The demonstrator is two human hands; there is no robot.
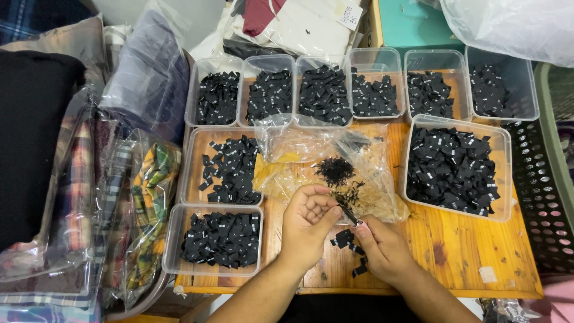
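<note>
Wooden table [454, 245], orange-toned, knotty. Clear plastic tubs [221, 239] of black fabric labels [451, 167] crowding far and left of fingers [317, 203]; crumpled clear bag [335, 161] just beyond fingertips; loose black labels [350, 245] beneath them on bare wood.

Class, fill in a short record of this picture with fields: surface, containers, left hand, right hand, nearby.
Surface: wooden table
Containers: clear plastic tubs holding small black labels
Left hand: palm up, open, over the table
Right hand: pinching a black label against the left palm
Nearby: crumpled clear bag; loose labels on the table
</note>
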